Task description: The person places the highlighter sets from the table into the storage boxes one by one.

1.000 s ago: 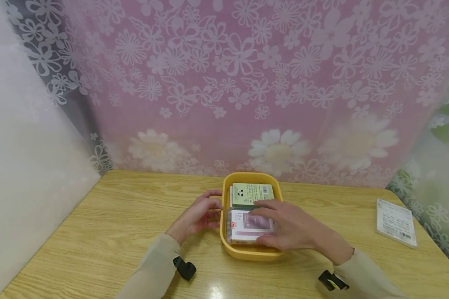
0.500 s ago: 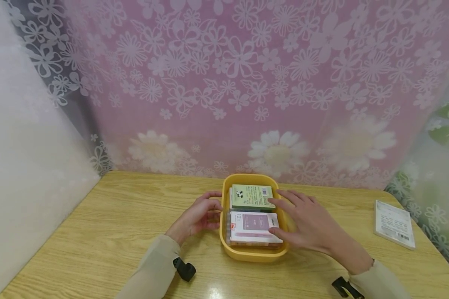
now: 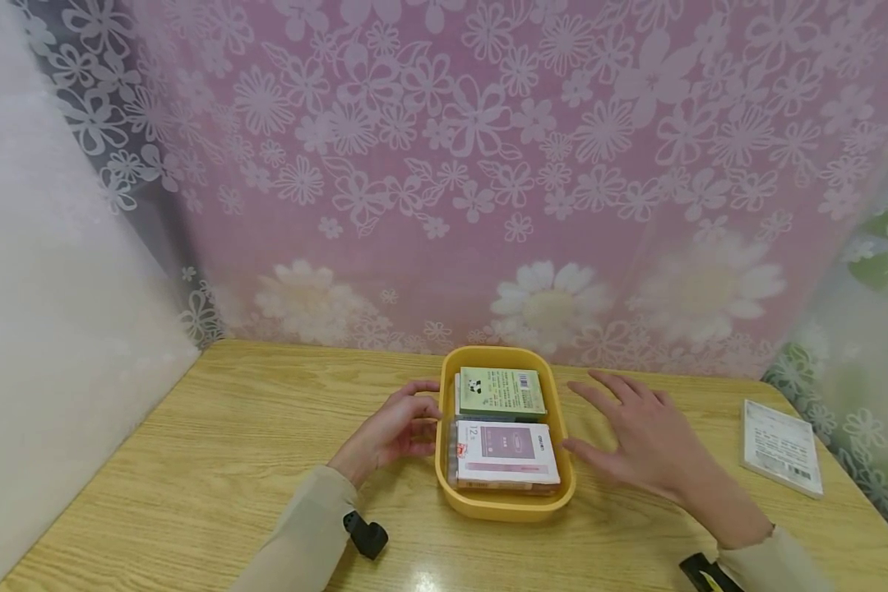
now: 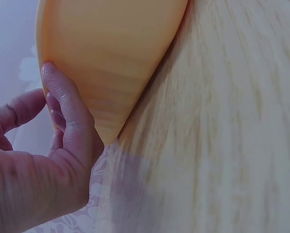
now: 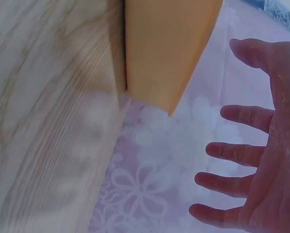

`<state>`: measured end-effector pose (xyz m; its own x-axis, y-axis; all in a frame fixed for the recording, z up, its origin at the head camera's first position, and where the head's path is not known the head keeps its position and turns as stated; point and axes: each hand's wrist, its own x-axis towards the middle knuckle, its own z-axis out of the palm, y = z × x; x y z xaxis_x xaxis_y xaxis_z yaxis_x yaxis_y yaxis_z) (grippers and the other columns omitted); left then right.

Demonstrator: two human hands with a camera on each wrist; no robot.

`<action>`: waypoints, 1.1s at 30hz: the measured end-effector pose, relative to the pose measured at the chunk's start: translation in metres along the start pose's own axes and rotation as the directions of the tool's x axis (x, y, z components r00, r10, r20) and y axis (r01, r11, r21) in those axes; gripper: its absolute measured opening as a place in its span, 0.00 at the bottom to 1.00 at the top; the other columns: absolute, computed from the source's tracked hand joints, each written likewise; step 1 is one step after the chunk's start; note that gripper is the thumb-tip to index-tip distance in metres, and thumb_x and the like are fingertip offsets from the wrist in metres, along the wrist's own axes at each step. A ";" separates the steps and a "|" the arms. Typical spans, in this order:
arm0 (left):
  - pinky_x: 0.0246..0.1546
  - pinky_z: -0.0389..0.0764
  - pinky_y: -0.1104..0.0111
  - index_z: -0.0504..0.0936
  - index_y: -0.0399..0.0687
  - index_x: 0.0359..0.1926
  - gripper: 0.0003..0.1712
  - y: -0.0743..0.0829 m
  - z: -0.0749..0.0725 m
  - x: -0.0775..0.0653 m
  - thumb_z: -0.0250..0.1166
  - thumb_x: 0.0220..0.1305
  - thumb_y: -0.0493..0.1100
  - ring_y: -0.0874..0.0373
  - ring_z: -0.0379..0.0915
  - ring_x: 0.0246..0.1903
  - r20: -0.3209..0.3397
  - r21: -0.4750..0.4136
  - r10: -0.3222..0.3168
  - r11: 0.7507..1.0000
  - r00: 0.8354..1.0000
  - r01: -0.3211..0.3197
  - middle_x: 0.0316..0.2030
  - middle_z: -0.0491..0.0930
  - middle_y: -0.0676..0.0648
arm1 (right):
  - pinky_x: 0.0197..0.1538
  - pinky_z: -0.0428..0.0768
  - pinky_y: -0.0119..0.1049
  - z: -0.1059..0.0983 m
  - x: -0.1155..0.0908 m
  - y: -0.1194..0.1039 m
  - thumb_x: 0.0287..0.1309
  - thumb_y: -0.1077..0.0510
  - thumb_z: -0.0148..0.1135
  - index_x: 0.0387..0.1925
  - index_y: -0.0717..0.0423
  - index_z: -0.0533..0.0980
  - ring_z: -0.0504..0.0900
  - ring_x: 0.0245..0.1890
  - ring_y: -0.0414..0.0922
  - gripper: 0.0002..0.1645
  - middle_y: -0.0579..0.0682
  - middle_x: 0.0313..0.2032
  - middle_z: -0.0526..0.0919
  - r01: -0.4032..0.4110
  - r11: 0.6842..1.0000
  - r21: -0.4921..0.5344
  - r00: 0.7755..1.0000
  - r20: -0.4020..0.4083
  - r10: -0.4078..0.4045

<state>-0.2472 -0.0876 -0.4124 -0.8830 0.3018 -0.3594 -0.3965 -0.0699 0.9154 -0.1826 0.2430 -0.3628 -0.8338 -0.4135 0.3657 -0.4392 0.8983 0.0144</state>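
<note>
A yellow plastic basket (image 3: pixel 503 511) stands on the table near the back. In it lie a green box with a panda picture (image 3: pixel 499 390) and, closer to me, a white and purple box marked 12 (image 3: pixel 506 452). My left hand (image 3: pixel 392 432) stays at the basket's left side, its loosely bent fingertips right at the outer rim; the left wrist view shows these fingers (image 4: pixel 69 104) against the yellow wall. On the other side, my right hand (image 3: pixel 647 436) is off the boxes, with fingers spread and nothing in it. The right wrist view shows a gap between this hand and the basket.
A white, flat rectangular item with printed text (image 3: pixel 780 448) lies at the right end of the wooden table (image 3: pixel 252 444). A pink floral curtain (image 3: pixel 414 205) hangs close behind the table's back edge.
My right hand has come off the boxes and moved right, out past the basket's right rim, uncovering both boxes. My left hand has kept its place.
</note>
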 end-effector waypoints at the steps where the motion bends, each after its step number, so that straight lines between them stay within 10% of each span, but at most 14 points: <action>1: 0.24 0.80 0.70 0.68 0.50 0.66 0.32 0.000 0.000 0.000 0.58 0.58 0.36 0.60 0.75 0.28 -0.001 -0.002 -0.001 1.000 1.000 0.001 0.31 0.76 0.52 | 0.49 0.77 0.71 0.000 -0.001 0.003 0.55 0.30 0.67 0.68 0.43 0.73 0.79 0.59 0.67 0.43 0.61 0.65 0.77 -0.013 1.000 -0.002 1.000 0.001 0.013; 12: 0.25 0.82 0.69 0.69 0.51 0.66 0.31 0.001 0.000 0.000 0.58 0.60 0.37 0.60 0.74 0.28 -0.019 0.002 -0.007 1.000 1.000 0.007 0.32 0.76 0.52 | 0.43 0.75 0.76 0.003 -0.026 0.044 0.57 0.25 0.62 0.70 0.48 0.71 0.74 0.60 0.74 0.48 0.66 0.67 0.72 -0.197 0.980 -0.021 0.977 0.081 0.198; 25: 0.24 0.81 0.69 0.68 0.51 0.66 0.31 0.000 -0.001 -0.001 0.58 0.60 0.37 0.60 0.75 0.26 0.005 -0.002 -0.003 1.000 1.000 0.003 0.29 0.76 0.54 | 0.30 0.71 0.73 0.008 -0.058 0.108 0.59 0.20 0.54 0.73 0.56 0.64 0.67 0.55 0.83 0.56 0.75 0.66 0.65 -0.391 0.919 -0.052 0.890 0.236 0.391; 33: 0.24 0.82 0.69 0.68 0.51 0.67 0.32 -0.001 -0.002 -0.001 0.58 0.60 0.37 0.61 0.75 0.26 0.006 0.008 -0.004 1.000 1.000 0.004 0.30 0.77 0.53 | 0.39 0.68 0.81 0.015 -0.075 0.142 0.62 0.21 0.52 0.70 0.65 0.64 0.66 0.51 0.87 0.57 0.83 0.63 0.62 -0.446 0.892 -0.078 0.849 0.279 0.449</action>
<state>-0.2469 -0.0892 -0.4130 -0.8800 0.3078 -0.3617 -0.3976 -0.0610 0.9155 -0.1873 0.3997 -0.4018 -0.9983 0.0106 0.0576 0.0061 0.9969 -0.0778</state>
